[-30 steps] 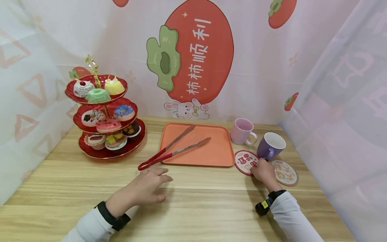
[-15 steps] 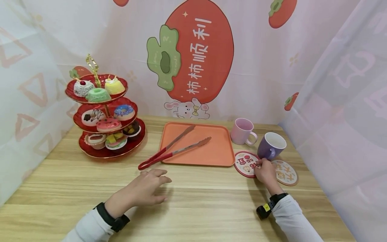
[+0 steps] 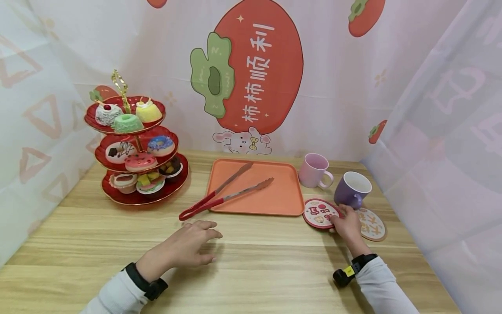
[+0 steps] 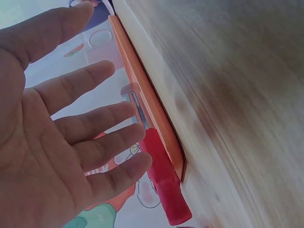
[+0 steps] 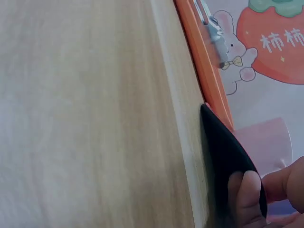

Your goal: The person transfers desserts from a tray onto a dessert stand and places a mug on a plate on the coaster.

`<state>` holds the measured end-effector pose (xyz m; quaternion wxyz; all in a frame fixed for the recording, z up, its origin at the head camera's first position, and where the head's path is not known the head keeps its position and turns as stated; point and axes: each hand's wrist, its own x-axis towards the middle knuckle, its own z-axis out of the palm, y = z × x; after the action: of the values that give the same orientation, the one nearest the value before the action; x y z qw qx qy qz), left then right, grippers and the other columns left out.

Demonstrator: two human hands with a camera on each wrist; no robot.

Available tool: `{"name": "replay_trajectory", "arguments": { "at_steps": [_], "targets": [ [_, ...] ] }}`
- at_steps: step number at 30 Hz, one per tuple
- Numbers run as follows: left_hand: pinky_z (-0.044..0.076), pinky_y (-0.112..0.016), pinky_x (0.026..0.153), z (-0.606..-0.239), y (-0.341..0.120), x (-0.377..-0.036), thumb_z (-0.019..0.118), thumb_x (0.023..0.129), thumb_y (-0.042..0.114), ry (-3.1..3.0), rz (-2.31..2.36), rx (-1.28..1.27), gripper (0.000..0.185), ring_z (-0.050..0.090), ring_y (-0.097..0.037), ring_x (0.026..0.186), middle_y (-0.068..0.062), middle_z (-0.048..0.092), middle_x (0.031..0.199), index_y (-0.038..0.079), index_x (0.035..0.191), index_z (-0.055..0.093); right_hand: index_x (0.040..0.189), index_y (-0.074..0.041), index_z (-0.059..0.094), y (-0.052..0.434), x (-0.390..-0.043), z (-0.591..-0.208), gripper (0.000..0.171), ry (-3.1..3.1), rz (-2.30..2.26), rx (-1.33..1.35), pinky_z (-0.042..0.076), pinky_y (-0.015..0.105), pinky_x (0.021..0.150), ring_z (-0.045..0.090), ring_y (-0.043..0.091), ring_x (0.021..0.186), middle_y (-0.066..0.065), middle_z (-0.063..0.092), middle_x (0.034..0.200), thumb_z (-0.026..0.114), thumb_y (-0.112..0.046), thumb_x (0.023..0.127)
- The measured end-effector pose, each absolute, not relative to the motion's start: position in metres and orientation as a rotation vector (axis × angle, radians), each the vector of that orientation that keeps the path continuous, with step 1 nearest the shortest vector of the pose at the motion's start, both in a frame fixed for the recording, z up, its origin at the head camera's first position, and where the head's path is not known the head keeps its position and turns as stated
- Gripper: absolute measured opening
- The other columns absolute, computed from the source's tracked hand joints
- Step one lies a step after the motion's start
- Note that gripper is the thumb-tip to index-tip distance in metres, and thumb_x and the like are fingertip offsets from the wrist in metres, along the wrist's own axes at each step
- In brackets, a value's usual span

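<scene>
My right hand (image 3: pixel 338 221) pinches the right edge of a round red-and-white coaster (image 3: pixel 320 213) beside the orange tray (image 3: pixel 280 200). In the right wrist view the coaster's black underside (image 5: pixel 223 147) is tipped up off the wood, held by my fingertips (image 5: pixel 248 190). My left hand (image 3: pixel 204 244) lies open on the table, fingers spread, just short of the red handle of the tongs (image 3: pixel 223 197). The left wrist view shows the spread fingers (image 4: pixel 95 142) near that red handle (image 4: pixel 164 187) at the tray's edge.
A second coaster (image 3: pixel 374 226) lies right of my right hand. A purple mug (image 3: pixel 351 188) and a pink mug (image 3: pixel 313 170) stand behind the coasters. A three-tier red stand (image 3: pixel 117 196) with cakes is at the back left. Cloth walls enclose the table.
My right hand has shifted slightly right and raised the coaster's edge off the table. The left hand has hardly moved.
</scene>
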<state>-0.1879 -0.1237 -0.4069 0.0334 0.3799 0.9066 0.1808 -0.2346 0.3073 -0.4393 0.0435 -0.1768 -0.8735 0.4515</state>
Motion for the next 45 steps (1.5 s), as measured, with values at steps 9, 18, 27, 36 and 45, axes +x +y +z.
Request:
{"name": "replay_trajectory", "arguments": {
  "at_steps": [9, 18, 27, 36, 45],
  "targets": [
    [0.042, -0.054, 0.081, -0.407, -0.123, -0.188, 0.075, 0.077, 0.027, 2.784, 0.571, 1.177, 0.042, 0.048, -0.033, 0.114, -0.02, 0.054, 0.122, 0.007, 0.113, 0.064, 0.119, 0.025, 0.041, 0.312, -0.235, -0.441, 0.039, -2.589, 1.584, -0.582, 0.05, 0.028, 0.048, 0.059, 0.014, 0.045, 0.013, 0.061, 0.07, 0.047, 0.001, 0.089],
    [0.04, -0.056, 0.082, -0.406, -0.125, -0.186, 0.075, 0.076, 0.027, 2.783, 0.586, 1.144, 0.043, 0.048, -0.033, 0.114, -0.02, 0.053, 0.123, 0.007, 0.113, 0.064, 0.127, 0.021, 0.033, 0.31, -0.236, -0.442, 0.043, -2.575, 1.58, -0.588, 0.051, 0.029, 0.05, 0.058, 0.013, 0.052, 0.034, 0.054, 0.102, 0.045, 0.003, 0.09],
    [0.042, -0.057, 0.081, -0.408, -0.128, -0.189, 0.078, 0.074, 0.029, 2.961, 0.588, 1.031, 0.044, 0.052, -0.034, 0.109, -0.022, 0.056, 0.118, 0.004, 0.108, 0.066, 0.126, 0.016, 0.038, 0.298, -0.23, -0.431, 0.039, -2.446, 1.461, -0.401, 0.05, 0.03, 0.047, 0.058, 0.012, 0.055, 0.039, 0.052, 0.11, 0.042, 0.007, 0.088],
    [0.041, -0.06, 0.079, -0.407, -0.128, -0.19, 0.076, 0.076, 0.029, 2.928, 0.726, 0.913, 0.047, 0.05, -0.036, 0.112, -0.022, 0.052, 0.125, 0.004, 0.113, 0.064, 0.125, 0.01, 0.041, 0.29, -0.222, -0.419, 0.034, -2.397, 1.269, -0.346, 0.046, 0.027, 0.041, 0.053, 0.01, 0.046, 0.035, 0.058, 0.094, 0.046, 0.003, 0.092],
    [0.043, -0.049, 0.086, -0.402, -0.121, -0.183, 0.075, 0.079, 0.022, 2.835, 1.037, 0.769, 0.045, 0.054, -0.032, 0.106, -0.012, 0.058, 0.116, 0.001, 0.116, 0.061, 0.126, 0.006, 0.04, 0.266, -0.212, -0.409, 0.033, -2.331, 1.532, -0.306, 0.048, 0.026, 0.044, 0.055, 0.007, 0.052, 0.03, 0.058, 0.093, 0.046, 0.005, 0.093]
  ]
}}
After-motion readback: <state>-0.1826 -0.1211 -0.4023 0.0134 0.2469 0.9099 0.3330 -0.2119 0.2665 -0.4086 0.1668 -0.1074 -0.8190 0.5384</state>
